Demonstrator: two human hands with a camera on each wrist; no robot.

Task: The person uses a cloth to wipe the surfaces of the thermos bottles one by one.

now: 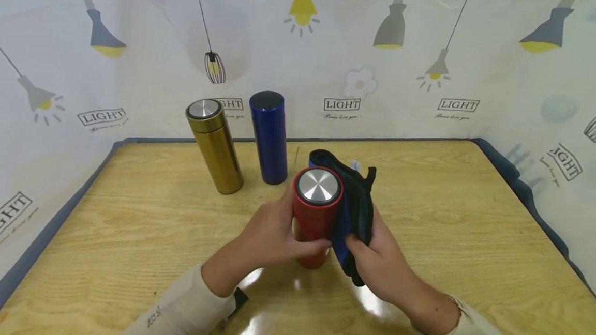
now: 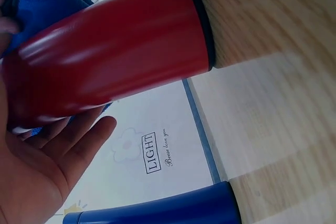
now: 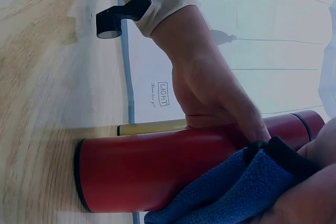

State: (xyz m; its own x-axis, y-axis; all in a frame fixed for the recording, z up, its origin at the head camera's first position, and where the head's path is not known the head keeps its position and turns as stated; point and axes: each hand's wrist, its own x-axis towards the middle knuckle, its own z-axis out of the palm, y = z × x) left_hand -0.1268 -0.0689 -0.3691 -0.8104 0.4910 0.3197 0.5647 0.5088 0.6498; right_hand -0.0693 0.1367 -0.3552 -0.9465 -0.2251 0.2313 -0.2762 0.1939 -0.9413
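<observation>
A red thermos flask (image 1: 313, 221) with a shiny steel lid top stands upright, its base right at the tabletop in both wrist views. My left hand (image 1: 272, 234) grips it from the left, thumb across the front and fingers behind. In my right hand (image 1: 383, 262) is a folded blue fleecy cloth (image 3: 231, 187) with black edging and a loop, pinched between thumb and fingers. The cloth lies against the flask's right side. Part of the right hand is hidden behind the cloth in the head view.
A gold flask (image 1: 218, 154) and a dark blue flask (image 1: 270, 141) stand behind to the left on the wooden table (image 1: 139, 237). A printed backdrop (image 1: 279, 56) rises along the table's back edge. A black wrist mount (image 3: 123, 17) sticks out below the left sleeve.
</observation>
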